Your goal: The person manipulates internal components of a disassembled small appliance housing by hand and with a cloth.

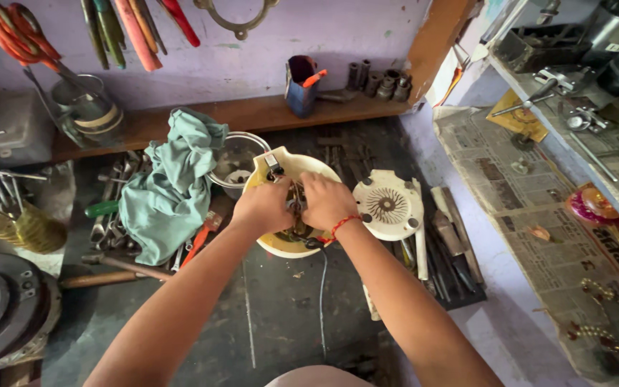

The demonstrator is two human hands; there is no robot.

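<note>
Both hands are down inside a cream-coloured round appliance housing (296, 166) that lies open on the dark workbench. My left hand (265, 206) grips the parts in its middle from the left side. My right hand (326, 201), with a red thread band at the wrist, is closed on the same inner parts (296, 195) from the right. What the fingers hold inside is mostly hidden. A thin white cord (322, 287) runs from the housing toward me. The housing's round vented base plate (388, 208) lies just right of my right hand.
A teal cloth (170, 186) lies left over spanners and an orange-handled tool (196, 245). A steel bowl (236, 159) sits behind the housing. Loose tools (445, 251) lie on the right. A wooden shelf (238, 115) carries a blue cup and sockets. Newspaper (539, 229) covers the right-hand bench.
</note>
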